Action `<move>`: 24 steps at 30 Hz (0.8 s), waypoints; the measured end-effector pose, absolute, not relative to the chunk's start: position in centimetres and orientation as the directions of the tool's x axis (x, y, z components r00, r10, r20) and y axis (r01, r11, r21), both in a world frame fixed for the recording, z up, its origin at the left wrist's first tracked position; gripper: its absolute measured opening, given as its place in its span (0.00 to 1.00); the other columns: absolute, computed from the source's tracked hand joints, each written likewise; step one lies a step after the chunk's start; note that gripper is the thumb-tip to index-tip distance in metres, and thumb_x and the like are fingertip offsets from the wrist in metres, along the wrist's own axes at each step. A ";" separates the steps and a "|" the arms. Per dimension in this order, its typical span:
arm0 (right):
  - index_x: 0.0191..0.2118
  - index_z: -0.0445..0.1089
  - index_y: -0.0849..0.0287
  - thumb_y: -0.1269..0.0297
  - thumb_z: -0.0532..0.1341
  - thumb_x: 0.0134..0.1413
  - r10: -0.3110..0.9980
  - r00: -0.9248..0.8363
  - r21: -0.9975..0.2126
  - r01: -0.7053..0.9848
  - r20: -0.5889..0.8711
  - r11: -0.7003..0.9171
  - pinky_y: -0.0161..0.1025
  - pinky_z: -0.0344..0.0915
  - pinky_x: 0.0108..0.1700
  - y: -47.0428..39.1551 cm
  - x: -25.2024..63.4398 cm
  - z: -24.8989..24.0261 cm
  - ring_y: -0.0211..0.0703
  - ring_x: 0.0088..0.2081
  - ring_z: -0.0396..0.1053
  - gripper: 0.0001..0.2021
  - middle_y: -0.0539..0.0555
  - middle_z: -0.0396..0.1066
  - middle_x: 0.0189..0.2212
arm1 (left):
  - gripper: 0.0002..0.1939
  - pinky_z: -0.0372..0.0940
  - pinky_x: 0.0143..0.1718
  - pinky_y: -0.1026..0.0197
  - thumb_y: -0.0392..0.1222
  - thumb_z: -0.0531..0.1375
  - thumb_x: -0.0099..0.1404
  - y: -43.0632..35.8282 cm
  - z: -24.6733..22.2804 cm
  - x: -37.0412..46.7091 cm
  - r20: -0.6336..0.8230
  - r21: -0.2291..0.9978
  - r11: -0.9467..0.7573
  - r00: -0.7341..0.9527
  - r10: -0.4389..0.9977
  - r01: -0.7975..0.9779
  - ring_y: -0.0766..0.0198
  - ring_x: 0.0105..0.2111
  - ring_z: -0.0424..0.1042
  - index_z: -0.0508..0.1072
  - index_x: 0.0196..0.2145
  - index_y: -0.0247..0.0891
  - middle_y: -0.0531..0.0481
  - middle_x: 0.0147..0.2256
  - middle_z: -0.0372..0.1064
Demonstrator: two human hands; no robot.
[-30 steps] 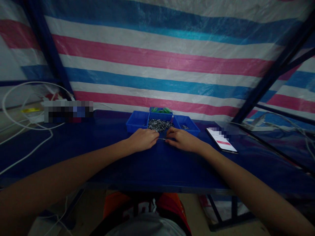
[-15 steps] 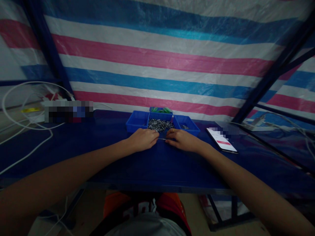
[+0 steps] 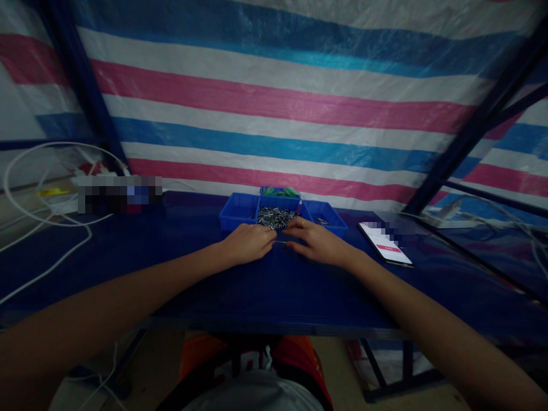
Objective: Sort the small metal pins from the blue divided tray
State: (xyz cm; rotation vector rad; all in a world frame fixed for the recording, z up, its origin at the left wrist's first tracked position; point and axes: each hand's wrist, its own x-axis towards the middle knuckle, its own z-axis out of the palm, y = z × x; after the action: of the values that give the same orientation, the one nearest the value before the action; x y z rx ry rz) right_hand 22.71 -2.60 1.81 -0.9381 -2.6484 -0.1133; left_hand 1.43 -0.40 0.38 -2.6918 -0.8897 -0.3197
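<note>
My left hand [image 3: 250, 242] is closed in a pinch, palm down, in front of the blue bins. From its fingertips a thin metal pin [image 3: 279, 242] points to the right; its finer shape is too small to tell. My right hand [image 3: 314, 240], with a ring on one finger, faces it. Its thumb and forefinger are parted around the pin's free end, and I cannot tell whether the thumb touches it. Just beyond both hands lies a heap of small metal pieces [image 3: 276, 217].
A blue bin [image 3: 240, 212] stands left of the heap, and another bin [image 3: 336, 224] on the right holds a few small pieces. Green items [image 3: 280, 192] fill the back bin. A lit phone [image 3: 387, 244] lies to the right on the blue table [image 3: 274, 297]. White cables [image 3: 64, 262] spread at left.
My right forefinger has lifted away from the thumb and moved slightly left and up, so the fingers are wider apart. My left hand stays in place with the metal pin.
</note>
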 end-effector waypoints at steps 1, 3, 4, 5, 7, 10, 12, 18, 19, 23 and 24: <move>0.52 0.64 0.61 0.64 0.53 0.58 0.591 -0.734 -0.026 0.619 0.335 0.785 0.44 0.62 0.50 -2.7 22.7 1.9 0.45 0.47 0.64 0.17 0.60 0.62 0.46 | 0.10 0.62 0.30 0.63 0.39 0.48 0.66 -0.4 0.4 1.4 0.295 -0.202 -0.767 0.784 0.546 0.610 0.63 0.34 0.70 0.67 0.35 0.37 0.50 0.34 0.70; 0.55 0.61 0.60 0.64 0.53 0.58 0.578 -0.750 -0.007 0.609 0.321 0.794 0.45 0.62 0.51 -2.7 22.7 1.9 0.45 0.49 0.63 0.20 0.60 0.61 0.49 | 0.10 0.62 0.29 0.63 0.39 0.48 0.66 -0.5 0.5 1.5 0.293 -0.204 -0.764 0.783 0.549 0.612 0.63 0.34 0.70 0.67 0.35 0.37 0.50 0.34 0.70; 0.56 0.60 0.60 0.64 0.53 0.58 0.573 -0.760 0.011 0.605 0.306 0.796 0.45 0.62 0.52 -2.7 22.7 1.8 0.46 0.50 0.62 0.20 0.61 0.60 0.50 | 0.10 0.62 0.29 0.63 0.39 0.48 0.66 -0.6 0.5 1.5 0.294 -0.204 -0.763 0.782 0.550 0.614 0.62 0.34 0.71 0.68 0.35 0.37 0.50 0.34 0.70; 0.57 0.59 0.60 0.64 0.53 0.58 0.570 -0.769 0.035 0.604 0.289 0.796 0.45 0.61 0.52 -2.7 22.7 1.7 0.47 0.51 0.61 0.21 0.61 0.59 0.52 | 0.10 0.62 0.29 0.63 0.39 0.48 0.66 -0.6 0.5 1.5 0.296 -0.205 -0.760 0.779 0.553 0.617 0.62 0.34 0.71 0.68 0.35 0.37 0.50 0.34 0.70; 0.59 0.56 0.57 0.65 0.53 0.58 0.573 -0.779 0.090 0.609 0.255 0.788 0.47 0.61 0.52 -2.6 22.9 1.6 0.49 0.53 0.60 0.23 0.61 0.56 0.55 | 0.11 0.63 0.29 0.63 0.39 0.47 0.66 -0.7 0.6 1.5 0.307 -0.204 -0.749 0.767 0.563 0.631 0.62 0.34 0.71 0.68 0.35 0.37 0.49 0.35 0.70; 0.61 0.52 0.54 0.66 0.53 0.57 0.586 -0.778 0.150 0.623 0.227 0.768 0.51 0.61 0.51 -2.5 23.1 1.5 0.51 0.54 0.59 0.25 0.60 0.52 0.59 | 0.12 0.62 0.29 0.62 0.39 0.47 0.66 -0.6 0.7 1.5 0.340 -0.195 -0.723 0.738 0.583 0.662 0.61 0.33 0.71 0.68 0.35 0.36 0.48 0.34 0.70; 0.61 0.51 0.54 0.66 0.54 0.56 0.597 -0.769 0.174 0.636 0.229 0.752 0.53 0.61 0.50 -2.5 23.2 1.5 0.54 0.53 0.60 0.27 0.60 0.51 0.61 | 0.12 0.62 0.28 0.63 0.40 0.47 0.66 -0.5 0.6 1.5 0.370 -0.188 -0.704 0.713 0.595 0.685 0.61 0.33 0.71 0.68 0.35 0.35 0.48 0.34 0.70; 0.61 0.54 0.54 0.66 0.54 0.55 0.627 -0.744 0.229 0.668 0.231 0.708 0.54 0.63 0.47 -2.6 23.3 1.9 0.56 0.50 0.63 0.26 0.59 0.52 0.60 | 0.11 0.60 0.27 0.64 0.40 0.47 0.66 -0.6 0.9 1.4 0.409 -0.183 -0.651 0.659 0.631 0.736 0.62 0.32 0.71 0.68 0.35 0.36 0.48 0.33 0.70; 0.60 0.54 0.54 0.66 0.54 0.56 0.631 -0.743 0.234 0.670 0.225 0.705 0.54 0.64 0.46 -2.6 23.3 2.0 0.57 0.50 0.63 0.26 0.59 0.52 0.60 | 0.11 0.60 0.26 0.64 0.40 0.47 0.66 -0.6 0.9 1.4 0.410 -0.180 -0.647 0.655 0.635 0.740 0.62 0.32 0.71 0.68 0.35 0.36 0.48 0.33 0.70; 0.59 0.57 0.59 0.66 0.53 0.57 0.618 -0.759 0.212 0.651 0.205 0.729 0.53 0.62 0.50 -2.6 23.2 1.9 0.55 0.52 0.62 0.23 0.60 0.56 0.58 | 0.11 0.58 0.25 0.64 0.40 0.47 0.66 -0.7 1.0 1.4 0.415 -0.171 -0.639 0.643 0.643 0.750 0.62 0.31 0.71 0.67 0.35 0.36 0.49 0.32 0.70; 0.58 0.58 0.60 0.66 0.53 0.57 0.609 -0.767 0.191 0.640 0.200 0.744 0.51 0.62 0.51 -2.6 23.1 1.9 0.53 0.52 0.62 0.22 0.61 0.57 0.58 | 0.11 0.58 0.24 0.64 0.40 0.47 0.66 -0.8 1.1 1.4 0.418 -0.170 -0.639 0.642 0.643 0.751 0.62 0.31 0.71 0.67 0.34 0.36 0.49 0.32 0.70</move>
State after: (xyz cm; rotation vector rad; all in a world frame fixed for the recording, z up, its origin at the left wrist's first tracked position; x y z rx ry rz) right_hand 23.08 -2.58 1.86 -1.0132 -2.8160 -0.3775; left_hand 1.43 -0.75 1.06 -2.5358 -1.1139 -0.4602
